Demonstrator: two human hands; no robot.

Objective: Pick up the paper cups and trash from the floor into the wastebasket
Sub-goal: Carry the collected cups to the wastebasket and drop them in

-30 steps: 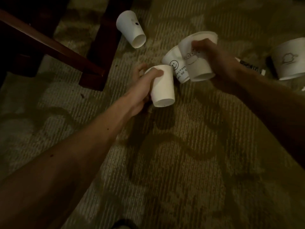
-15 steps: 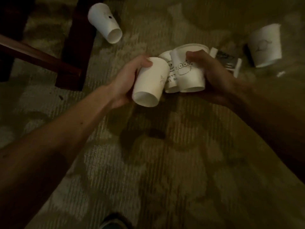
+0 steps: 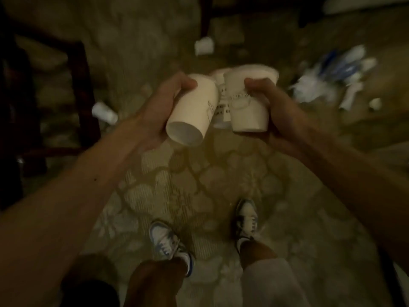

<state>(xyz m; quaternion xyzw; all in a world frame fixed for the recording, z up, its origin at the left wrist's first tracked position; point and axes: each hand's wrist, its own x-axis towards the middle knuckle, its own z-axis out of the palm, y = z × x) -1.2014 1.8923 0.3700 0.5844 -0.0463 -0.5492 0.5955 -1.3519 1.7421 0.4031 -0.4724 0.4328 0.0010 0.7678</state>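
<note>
Gathering step: the fingers (image 3: 186,82) of my left hand (image 3: 155,111) clasp one paper cup (image 3: 190,114). My right hand (image 3: 278,107) grips two more cups (image 3: 247,107), held above the carpet (image 3: 199,185) ahead of my shoes (image 3: 168,242). Farther ahead of the shoes lie stray cups (image 3: 104,111) and trash (image 3: 332,85). No wastebasket shows, so I judge I must find it next.

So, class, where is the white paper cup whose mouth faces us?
Head view, centre-left: the left hand grips the white paper cup beside printed paper cups in the right hand.

Left hand (image 3: 155,111) with single cup (image 3: 192,111), right hand (image 3: 281,109) with paired cups (image 3: 247,107): raised from low over the carpet (image 3: 199,185) to standing height. Single cup: brought against paired cups. Newly in view: shoes (image 3: 168,242), near; trash pile (image 3: 332,80), far right.
</note>
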